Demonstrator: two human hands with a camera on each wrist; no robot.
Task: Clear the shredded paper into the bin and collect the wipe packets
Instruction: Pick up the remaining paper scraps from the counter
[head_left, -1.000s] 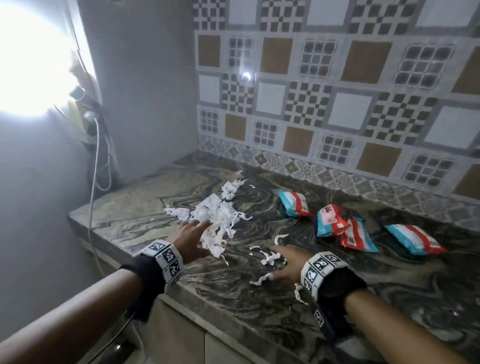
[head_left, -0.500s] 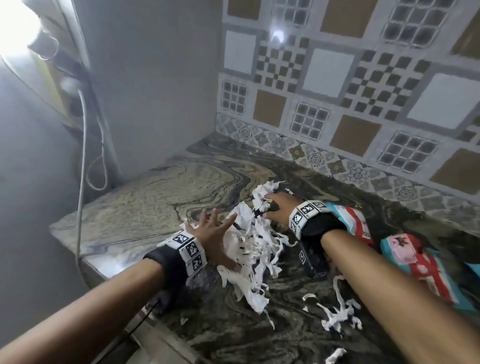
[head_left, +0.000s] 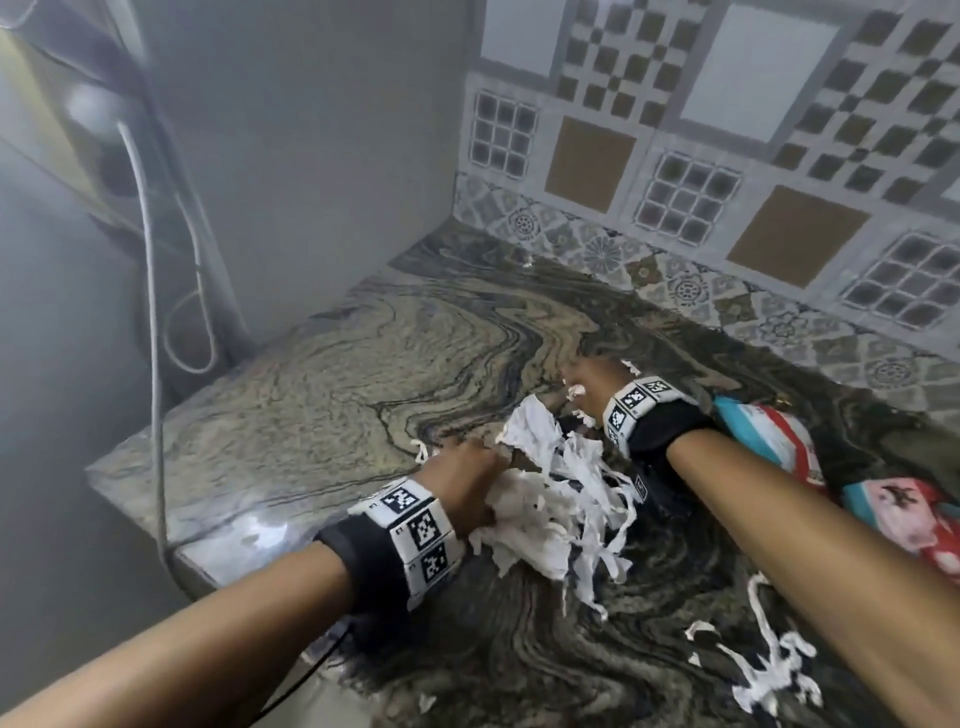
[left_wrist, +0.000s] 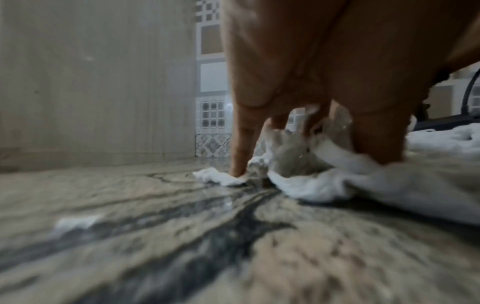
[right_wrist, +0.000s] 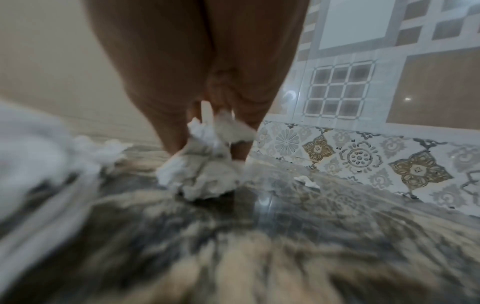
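On the desk (head_left: 322, 395), the shredded paper (head_left: 550, 499) sits heaped between your hands. Your left hand (head_left: 462, 483) and right hand (head_left: 592, 384) each clutch shreds; squeeze them together, lifting once. Wipe packets (head_left: 769, 431) wait beside your right arm; stray strips (head_left: 763, 670) remain nearer you.

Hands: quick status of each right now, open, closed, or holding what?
Left hand: fingers curled into the shredded paper pile on the counter, gripping it.
Right hand: closed on a small clump of shreds.
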